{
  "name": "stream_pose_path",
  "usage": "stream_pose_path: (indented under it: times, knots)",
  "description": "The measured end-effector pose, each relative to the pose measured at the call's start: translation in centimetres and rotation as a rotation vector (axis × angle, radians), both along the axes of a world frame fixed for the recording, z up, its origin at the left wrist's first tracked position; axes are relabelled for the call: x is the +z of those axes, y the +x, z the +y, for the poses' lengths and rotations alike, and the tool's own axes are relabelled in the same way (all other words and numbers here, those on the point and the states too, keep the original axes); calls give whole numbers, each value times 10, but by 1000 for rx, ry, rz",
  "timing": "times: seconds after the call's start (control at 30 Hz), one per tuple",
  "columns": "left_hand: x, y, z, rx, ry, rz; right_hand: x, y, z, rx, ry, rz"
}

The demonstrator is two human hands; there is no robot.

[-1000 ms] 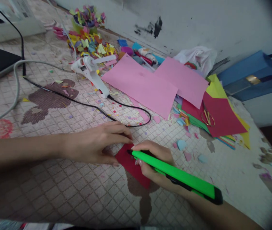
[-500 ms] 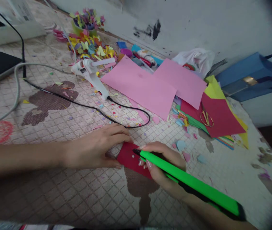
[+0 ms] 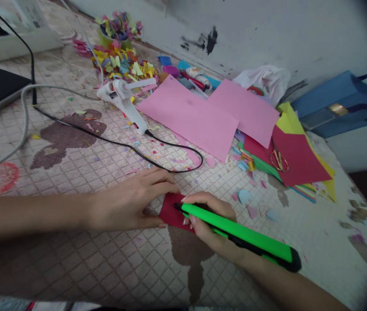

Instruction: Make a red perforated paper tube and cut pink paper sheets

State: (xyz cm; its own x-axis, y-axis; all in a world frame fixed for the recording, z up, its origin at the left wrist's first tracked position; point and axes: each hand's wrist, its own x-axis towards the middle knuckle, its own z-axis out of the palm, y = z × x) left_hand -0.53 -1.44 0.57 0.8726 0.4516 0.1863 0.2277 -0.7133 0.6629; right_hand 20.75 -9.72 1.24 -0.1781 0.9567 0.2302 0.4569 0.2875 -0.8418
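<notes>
A small piece of dark red paper (image 3: 171, 212) lies on the patterned tablecloth between my hands. At its left end my left hand (image 3: 138, 196) is curved, its index finger along the upper edge and its thumb by the lower edge, holding the paper in place. My right hand (image 3: 211, 218) is closed round a long green and black pen-shaped tool (image 3: 245, 231), whose exact kind I cannot make out. The tool's black tip is over the red paper, and I cannot tell whether it touches. The right fingers cover the paper's right part.
Ahead lies a white glue gun (image 3: 127, 103) with a looping black cord (image 3: 131, 147). Pink sheets (image 3: 190, 114) and red sheets (image 3: 296, 157) with gold scissors (image 3: 279, 160) are farther right. Paper cut-outs (image 3: 123, 62) are heaped at the back; a blue bag (image 3: 339, 103) is at right.
My right hand has shifted left with the green tool, and its back end is now higher and farther left. The clear dot seen earlier on the red paper is now covered. My left hand barely moves.
</notes>
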Motion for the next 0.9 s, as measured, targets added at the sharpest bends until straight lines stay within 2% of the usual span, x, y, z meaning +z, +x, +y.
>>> stream_pose_path:
  times: [0.37,0.77,0.9]
  knots:
    - [-1,2,1,-6,14,-18,1,-2,1,4,19,-5]
    - [-1,1,-1,-1,4,-13,3,-1,3,104,13,-74]
    - [-2,1,-2,18,2,-9,4,0,2,73,-13,-22]
